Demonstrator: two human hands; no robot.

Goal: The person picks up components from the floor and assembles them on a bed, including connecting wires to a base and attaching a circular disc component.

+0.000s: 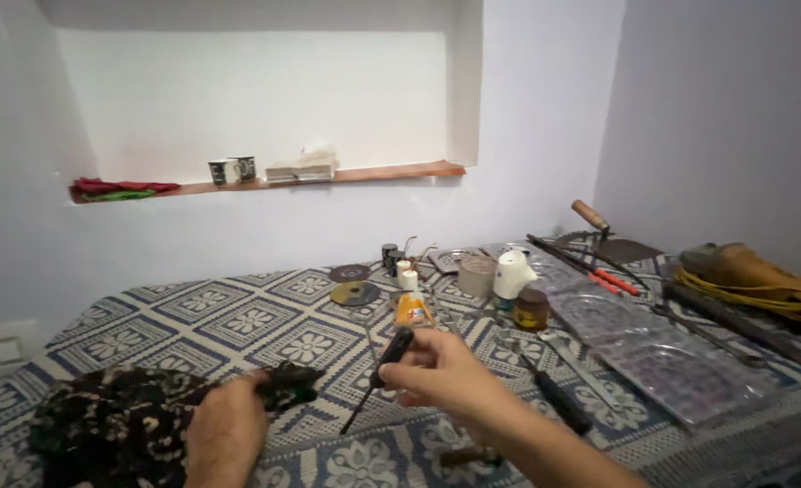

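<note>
My right hand (441,369) holds a screwdriver (384,365) by its black handle, the thin shaft pointing down toward the patterned cloth. My left hand (227,428) rests on the table at the lower left, fingers closed on a dark camouflage-patterned cloth (120,417) whose tip sticks out toward the screwdriver. A small orange bottle (412,309) stands just beyond my right hand.
The table is covered by a blue-and-white patterned cloth (256,321). Cutting discs (355,293), a white bottle (514,273), a brown jar (532,309), clear plastic trays (681,366), a trowel (599,226), a wrench (563,348) and a yellow cable (762,289) lie on the right. A wall shelf (265,185) holds cups.
</note>
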